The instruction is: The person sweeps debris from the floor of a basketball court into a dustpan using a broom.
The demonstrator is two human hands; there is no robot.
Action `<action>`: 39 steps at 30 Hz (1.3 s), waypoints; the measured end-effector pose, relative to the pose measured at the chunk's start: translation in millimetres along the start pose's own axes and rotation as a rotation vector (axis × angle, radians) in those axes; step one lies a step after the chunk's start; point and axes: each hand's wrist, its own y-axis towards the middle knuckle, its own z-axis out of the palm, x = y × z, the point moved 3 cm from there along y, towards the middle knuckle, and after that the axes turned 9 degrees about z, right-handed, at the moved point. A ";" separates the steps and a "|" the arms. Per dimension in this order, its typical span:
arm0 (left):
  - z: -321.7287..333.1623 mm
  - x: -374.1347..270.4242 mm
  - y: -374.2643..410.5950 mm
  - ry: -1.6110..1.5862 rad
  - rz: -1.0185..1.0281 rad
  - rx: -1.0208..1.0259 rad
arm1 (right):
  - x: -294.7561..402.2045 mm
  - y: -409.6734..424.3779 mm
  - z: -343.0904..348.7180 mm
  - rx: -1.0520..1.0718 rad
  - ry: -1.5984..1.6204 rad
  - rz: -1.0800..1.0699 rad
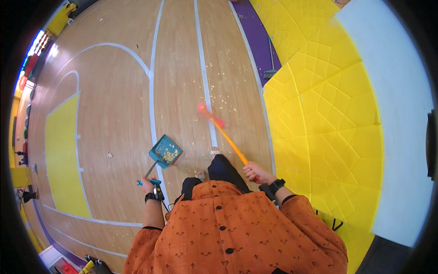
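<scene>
My left hand (147, 185) grips the top of a long-handled teal dustpan (164, 142). The pan rests on the wooden court floor at my front left, with pale flakes (170, 156) lying inside it. In my right hand (257, 172) is the orange handle (227, 137) of a broom, slanting forward and to the left. The pink broom head (220, 122) is blurred and lies across a white court line ahead of my foot. More pale scraps (222, 100) are scattered on the floor just beyond the head.
Yellow padded panels (321, 102) run along my right. A second broom (270, 74) leans there over a purple border strip (251, 30). A crumpled white scrap (110, 154) lies to the left. People (29, 195) (71, 8) are far off at the left rim.
</scene>
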 end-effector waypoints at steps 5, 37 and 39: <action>-36.4 -19.9 10.8 -0.151 -0.053 -0.066 | 4.9 -56.0 39.7 0.081 0.230 -0.036; -59.1 -46.2 -51.7 -0.408 0.092 -0.316 | 65.9 -15.2 132.1 -0.339 -0.859 -0.206; -82.5 -54.2 -43.6 -0.384 0.107 -0.328 | 63.8 -19.5 148.3 -0.490 -0.985 -0.271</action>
